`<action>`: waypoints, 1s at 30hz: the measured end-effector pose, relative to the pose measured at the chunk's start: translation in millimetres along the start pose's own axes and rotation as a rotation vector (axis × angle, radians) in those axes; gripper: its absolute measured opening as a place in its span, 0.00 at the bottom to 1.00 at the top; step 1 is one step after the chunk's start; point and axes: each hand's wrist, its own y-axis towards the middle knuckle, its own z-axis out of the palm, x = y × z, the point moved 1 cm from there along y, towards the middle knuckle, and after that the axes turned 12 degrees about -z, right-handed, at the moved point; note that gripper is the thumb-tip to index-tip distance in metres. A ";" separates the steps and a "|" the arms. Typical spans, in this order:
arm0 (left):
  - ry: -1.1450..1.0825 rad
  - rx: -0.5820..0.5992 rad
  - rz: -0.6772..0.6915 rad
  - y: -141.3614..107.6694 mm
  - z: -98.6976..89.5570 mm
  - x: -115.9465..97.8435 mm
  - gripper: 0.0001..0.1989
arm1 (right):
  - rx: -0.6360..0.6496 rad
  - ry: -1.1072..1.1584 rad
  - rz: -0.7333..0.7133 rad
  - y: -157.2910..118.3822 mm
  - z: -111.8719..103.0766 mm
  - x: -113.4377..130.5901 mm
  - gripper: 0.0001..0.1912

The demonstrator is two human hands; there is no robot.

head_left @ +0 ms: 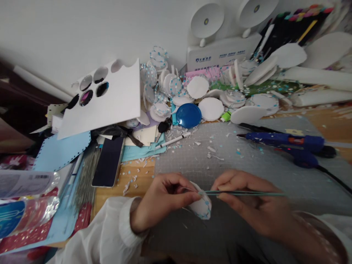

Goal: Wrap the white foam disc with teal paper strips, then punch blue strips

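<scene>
Right hand (247, 203) pinching thin green strands (255, 193), left hand (166, 200) gripping a blue-flecked white disc (202, 209), grey mat (192, 159) beneath.

This is a craft workspace, laid out on a wooden tabletop (144, 171) against a white wall (96, 29). A gridded cutting mat (181, 159) carries a blue hot glue gun (286, 141) and a litter of paper scraps (211, 149). White discs (211, 109), several trimmed with blue-dotted strands (158, 57), crowd the back, near coloured markers (306, 14). A light blue sheet (62, 150) and a bundle of thin wires (87, 176) lie at the left. Behind stands a twin-lamp emergency light (216, 57); whether the room is a home or a studio cannot be told.
</scene>
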 end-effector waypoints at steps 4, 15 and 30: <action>0.001 0.009 0.033 -2.3 0.6 -2.0 0.07 | -0.088 0.195 0.150 -1.4 2.9 -4.6 0.05; 0.021 -0.045 0.041 -4.7 -7.3 -5.4 0.09 | -0.411 0.613 0.407 1.1 -11.0 -19.6 0.07; 0.673 -0.275 0.234 16.6 -11.8 -25.9 0.16 | -0.347 0.695 0.580 3.3 -5.0 -36.7 0.13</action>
